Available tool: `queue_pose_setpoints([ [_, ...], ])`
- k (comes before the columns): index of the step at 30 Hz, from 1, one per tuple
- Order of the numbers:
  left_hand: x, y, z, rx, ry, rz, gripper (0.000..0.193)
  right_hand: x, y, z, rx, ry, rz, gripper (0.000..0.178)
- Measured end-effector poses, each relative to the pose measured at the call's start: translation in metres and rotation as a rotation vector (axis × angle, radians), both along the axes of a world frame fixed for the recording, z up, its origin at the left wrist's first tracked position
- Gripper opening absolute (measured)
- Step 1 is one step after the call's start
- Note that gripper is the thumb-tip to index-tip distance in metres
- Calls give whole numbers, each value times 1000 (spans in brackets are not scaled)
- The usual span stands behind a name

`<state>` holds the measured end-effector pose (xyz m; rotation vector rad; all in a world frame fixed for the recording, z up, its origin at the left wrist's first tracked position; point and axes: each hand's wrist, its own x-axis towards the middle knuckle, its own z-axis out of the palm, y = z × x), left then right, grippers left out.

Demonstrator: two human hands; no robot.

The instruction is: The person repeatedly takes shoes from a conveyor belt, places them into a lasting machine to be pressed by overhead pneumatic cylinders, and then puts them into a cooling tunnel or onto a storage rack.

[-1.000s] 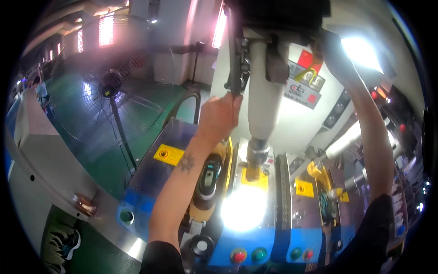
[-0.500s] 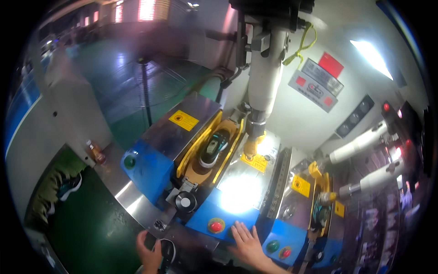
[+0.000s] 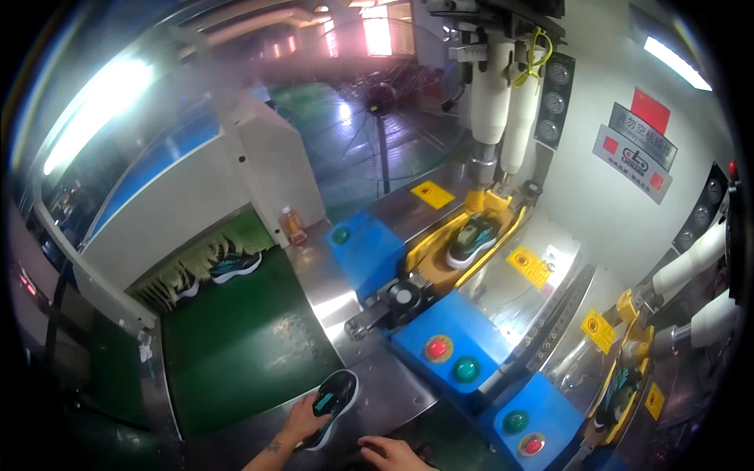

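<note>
On the metal edge beside the green belt, my left hand grips a dark sneaker with a white sole and a teal patch. To its right, my right hand hovers with fingers loosely curled and apart, nothing seen in it. Ahead, another sneaker sits in the yellow-sided cradle of a press, a press arm lowered at its far end. In the right-hand station a third sneaker lies between yellow pads, partly hidden.
Blue control boxes carry a red button and green buttons. A green conveyor belt runs at left, with shoes by a fringed curtain. A small bottle stands near the post. Behind is a large fan.
My right hand has come off the blue control box and back toward me. My left hand has taken hold of the sneaker. Press arms have dropped toward the cradle; the view has swung left.
</note>
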<state>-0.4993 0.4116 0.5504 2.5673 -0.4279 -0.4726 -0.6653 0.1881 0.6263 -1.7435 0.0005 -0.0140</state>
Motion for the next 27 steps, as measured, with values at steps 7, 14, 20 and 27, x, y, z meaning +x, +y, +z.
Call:
queue_pose_setpoints([
  [7,-25,38,-24,-103,202,114,90,-22,39,-59,372,321,-11,30],
  [14,-42,107,-13,-542,716,393,62,38,121,-38,-92,146,104,30],
  [20,-154,244,0,-854,614,1095,17,61,191,-66,-194,348,257,31],
  [27,-173,330,-52,-164,-79,1151,80,149,284,-76,-188,323,341,34],
])
